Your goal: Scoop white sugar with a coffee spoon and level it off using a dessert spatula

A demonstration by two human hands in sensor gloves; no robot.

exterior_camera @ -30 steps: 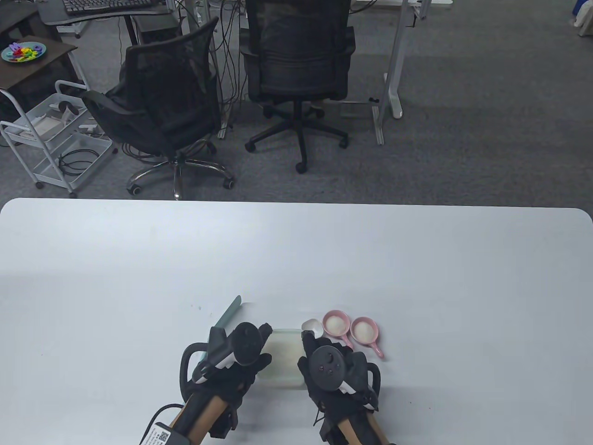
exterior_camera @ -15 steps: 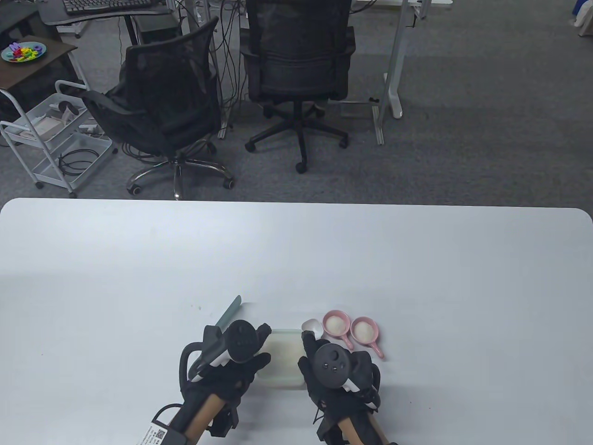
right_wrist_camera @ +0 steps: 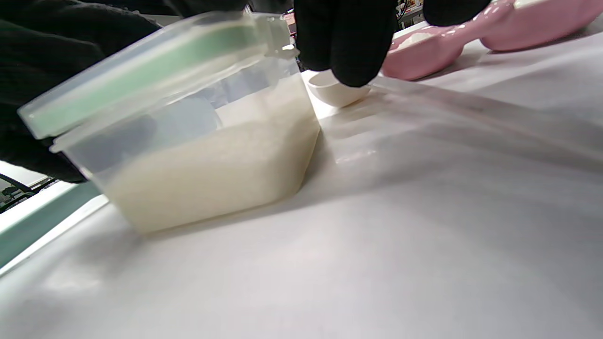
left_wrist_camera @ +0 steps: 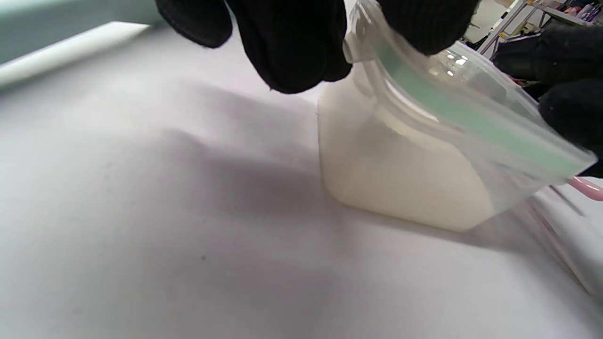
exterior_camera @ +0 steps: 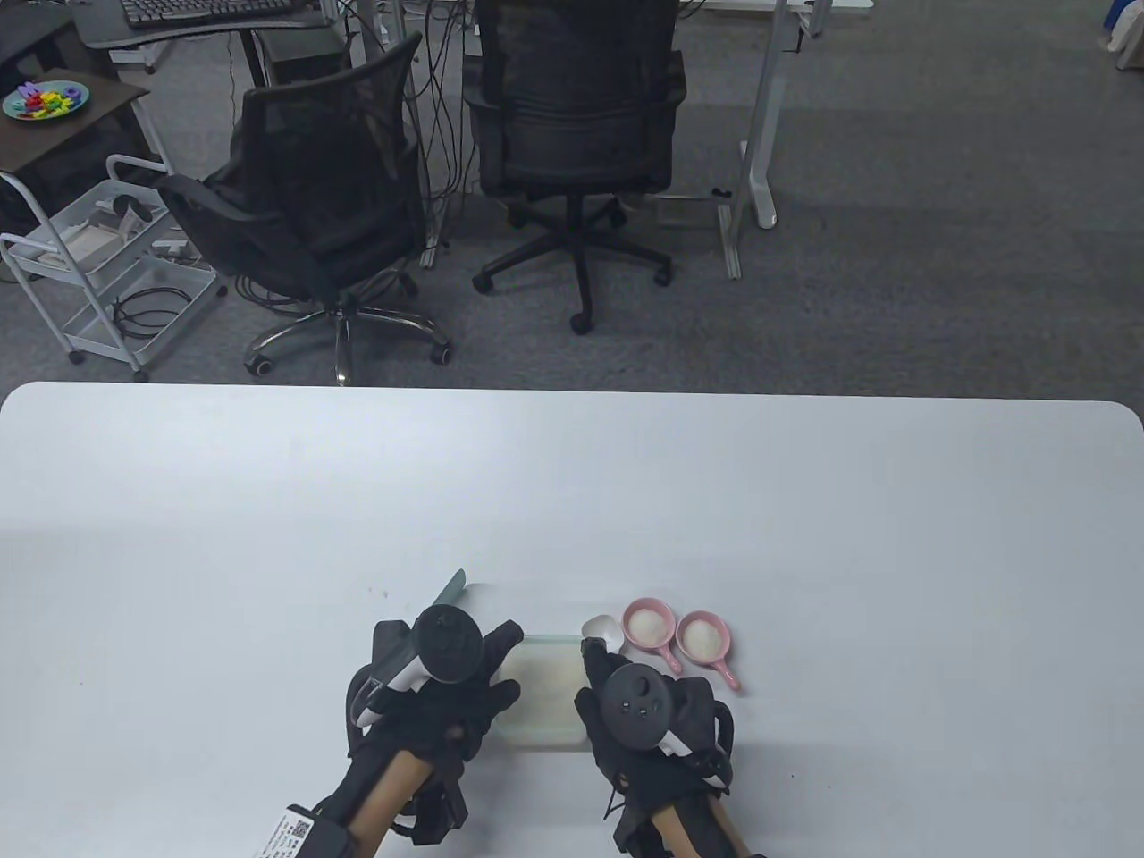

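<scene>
Clear plastic w/ a green seal band: the sugar container sits lower centre of the table view, lid on top but tilted, one side raised in both wrist views. White sugar fills roughly the lower half.

Left hand is at the box's left edge, fingers curled over the lid corner & pinching it. Right hand is on the opposite side, fingertips hooked at the lid's tab. Prob. both hold it so the box stays put while the lid is peeled; step looks like opening, no scoop yet.

Coffee spoon lies just above the right hand, its white bowl touching the table right beside the box. Dessert spatula, pale green, lies angled up-left of the left hand, mostly hidden under it. Both untouched. Two pink dishes sit to the right of the spoon, w/ white contents.

Room: table is bare in the upper half of its area & far right, so the lid could go there. Tight spot is the right side: spoon & dishes crowd the box edge. Bottom edge of the table is close behind both wrists.
</scene>
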